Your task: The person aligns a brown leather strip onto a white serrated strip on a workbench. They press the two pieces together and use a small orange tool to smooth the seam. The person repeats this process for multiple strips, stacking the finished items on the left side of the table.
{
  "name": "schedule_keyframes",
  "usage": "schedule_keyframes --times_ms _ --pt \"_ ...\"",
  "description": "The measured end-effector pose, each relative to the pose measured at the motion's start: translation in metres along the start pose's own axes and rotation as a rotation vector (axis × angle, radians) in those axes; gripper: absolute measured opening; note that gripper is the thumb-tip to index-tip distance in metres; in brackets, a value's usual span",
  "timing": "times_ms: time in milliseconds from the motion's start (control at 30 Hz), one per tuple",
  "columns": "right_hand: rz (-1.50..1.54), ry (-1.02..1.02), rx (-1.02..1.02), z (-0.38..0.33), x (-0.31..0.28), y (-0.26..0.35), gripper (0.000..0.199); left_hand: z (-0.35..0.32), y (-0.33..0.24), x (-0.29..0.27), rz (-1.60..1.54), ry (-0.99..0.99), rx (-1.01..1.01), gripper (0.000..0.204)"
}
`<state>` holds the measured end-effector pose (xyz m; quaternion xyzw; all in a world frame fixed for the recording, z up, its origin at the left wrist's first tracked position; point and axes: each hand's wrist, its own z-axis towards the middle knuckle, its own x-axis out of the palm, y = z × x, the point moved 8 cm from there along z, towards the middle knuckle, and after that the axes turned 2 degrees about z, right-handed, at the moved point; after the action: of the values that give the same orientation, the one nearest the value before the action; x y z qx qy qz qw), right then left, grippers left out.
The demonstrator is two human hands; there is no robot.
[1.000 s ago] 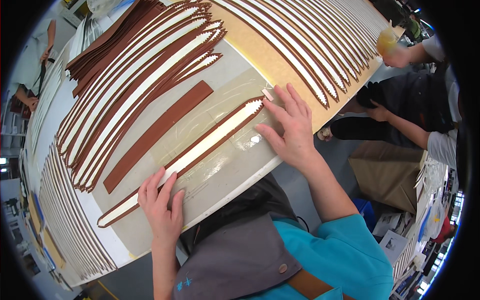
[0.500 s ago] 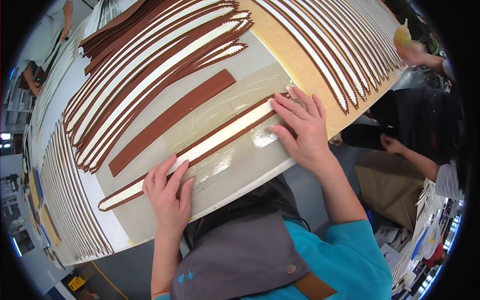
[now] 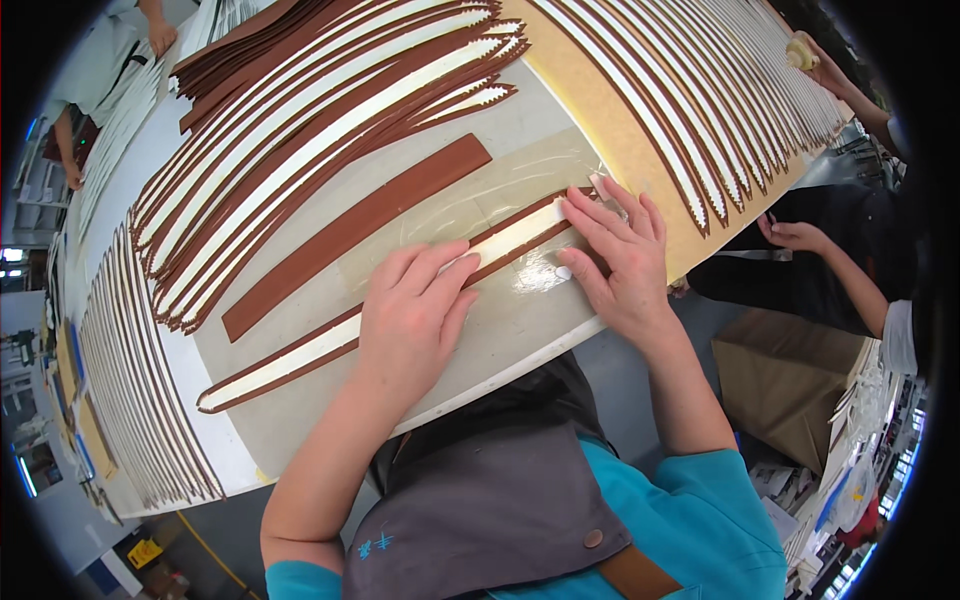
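Observation:
A long strip [image 3: 275, 368], brown along both edges with a cream band down the middle, lies slanting across the grey work surface in front of me. My left hand [image 3: 415, 315] rests on its middle part, fingers laid over the cream band and hiding some of it. Near the strip's right end is my right hand [image 3: 625, 262], fingers spread and fingertips touching the strip; its thumb stays off to the near side. A small pale piece [image 3: 600, 186] shows by the right fingertips; its kind is unclear. Just beyond lies a plain brown strip [image 3: 355, 240].
A pile of brown-and-white strips [image 3: 330, 130] with jagged ends fills the far left. More strips [image 3: 665, 130] lie in rows on a tan board [image 3: 575, 105] at right. Thin strips [image 3: 150, 400] line the left edge. Co-workers' hands [image 3: 800, 238] appear right and far left.
My left hand has slid right and away along the strip, from its left part to its middle. My right hand stays at the right end. The co-worker's raised hand at right has shifted.

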<state>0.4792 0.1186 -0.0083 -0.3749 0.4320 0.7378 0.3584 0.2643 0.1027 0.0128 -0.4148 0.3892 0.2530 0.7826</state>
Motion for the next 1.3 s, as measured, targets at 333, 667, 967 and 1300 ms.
schedule_keyframes --times_ms 333,667,967,1300 --pt "0.025 0.011 0.001 -0.002 0.002 -0.001 0.047 0.011 0.003 0.016 0.07 -0.049 0.028 0.029" --pt "0.05 -0.043 0.009 -0.001 -0.003 -0.001 0.046 0.011 0.004 0.017 0.037 -0.067 -0.02 0.025" --pt "0.086 -0.11 0.032 -0.002 -0.008 -0.005 0.046 0.014 0.002 0.017 0.048 -0.054 -0.001 0.027" --pt "0.097 -0.129 0.089 -0.004 -0.01 -0.009 0.045 0.015 0.001 0.017 0.026 -0.051 -0.009 0.028"
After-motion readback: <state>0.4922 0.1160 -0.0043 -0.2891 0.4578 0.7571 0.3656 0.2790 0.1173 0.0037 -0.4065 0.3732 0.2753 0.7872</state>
